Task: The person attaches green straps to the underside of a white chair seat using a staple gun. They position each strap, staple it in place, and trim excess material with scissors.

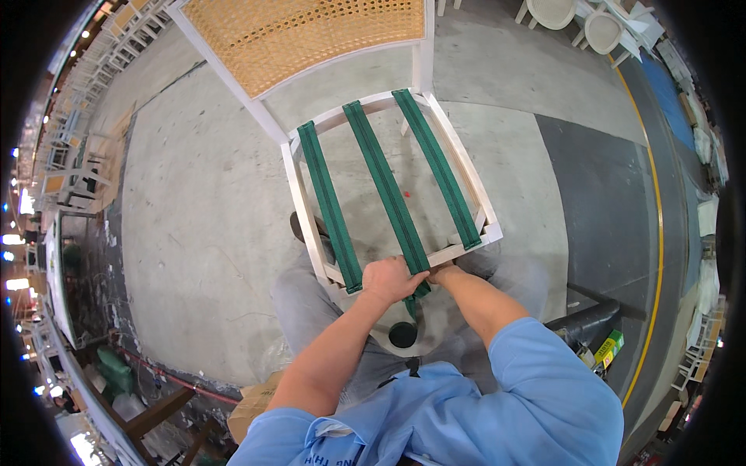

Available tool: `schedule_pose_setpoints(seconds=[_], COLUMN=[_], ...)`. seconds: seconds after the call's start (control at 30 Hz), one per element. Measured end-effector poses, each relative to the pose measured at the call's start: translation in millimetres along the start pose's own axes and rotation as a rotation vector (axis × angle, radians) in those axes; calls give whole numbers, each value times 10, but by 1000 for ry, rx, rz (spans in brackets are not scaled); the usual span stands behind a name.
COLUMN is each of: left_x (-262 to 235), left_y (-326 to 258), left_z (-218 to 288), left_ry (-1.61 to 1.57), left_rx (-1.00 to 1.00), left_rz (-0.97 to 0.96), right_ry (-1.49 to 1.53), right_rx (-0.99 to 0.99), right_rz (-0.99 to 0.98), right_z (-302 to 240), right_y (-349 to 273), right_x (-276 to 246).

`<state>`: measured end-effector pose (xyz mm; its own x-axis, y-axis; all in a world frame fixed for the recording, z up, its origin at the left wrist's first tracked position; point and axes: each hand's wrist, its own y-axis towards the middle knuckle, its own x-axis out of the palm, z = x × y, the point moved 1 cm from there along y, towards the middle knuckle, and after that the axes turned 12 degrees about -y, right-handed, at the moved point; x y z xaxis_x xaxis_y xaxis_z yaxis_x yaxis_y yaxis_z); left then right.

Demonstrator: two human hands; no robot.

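Observation:
A white wooden chair frame [464, 151] stands before me, with three green webbing straps running across its open seat. My left hand [388, 279] is closed at the near rail, beside the lower end of the middle strap [386, 186]. Its thumb reaches right across the webbing. At the same rail, just right of that strap, is my right hand [443, 272]; its fingers are mostly hidden by the frame. Below the rail the webbing hangs loose toward a dark green roll [402, 335] between my legs. The left strap [330, 206] and the right strap [437, 167] lie flat across the seat.
The chair's woven cane backrest [311, 35] rises at the far side. A cardboard box [252, 408] is low on the left. To the right sit a black padded object [587, 326] and a green-and-yellow box [608, 349]. White chairs [602, 33] stand at the far right.

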<state>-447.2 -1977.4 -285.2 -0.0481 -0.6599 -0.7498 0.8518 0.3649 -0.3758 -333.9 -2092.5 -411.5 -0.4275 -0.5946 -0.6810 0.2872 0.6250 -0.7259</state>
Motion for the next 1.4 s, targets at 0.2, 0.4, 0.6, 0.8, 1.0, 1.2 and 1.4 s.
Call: schedule_pose_setpoints(seconds=[0.2,0.4,0.6,0.8,1.0,1.2,1.4], left_x=[15,33,-33,-7,66,96,94], left_y=[10,-19,-10,-44,28,76,54], left_z=[15,-52,67,-17,15,-27,-87], left_ry=[16,31,26,36,34,37,-70], left_rx=[19,-28,-33,-91,-35,-61,49], left_rz=[34,16,-14,-24,-8,-71,-3], right_ry=[20,1184,2375,2659,2778,2666,2510], right_rx=[-18,508,261,316,613,676,738], right_rz=[22,-120,-482,-298,-256,-240,-286], right_z=[92,111,-306,-618,-424,-249,-210], right_y=[34,-484,-587,-555,-111,418,642], right_x=[252,69,98,-250,-303,-70,368])
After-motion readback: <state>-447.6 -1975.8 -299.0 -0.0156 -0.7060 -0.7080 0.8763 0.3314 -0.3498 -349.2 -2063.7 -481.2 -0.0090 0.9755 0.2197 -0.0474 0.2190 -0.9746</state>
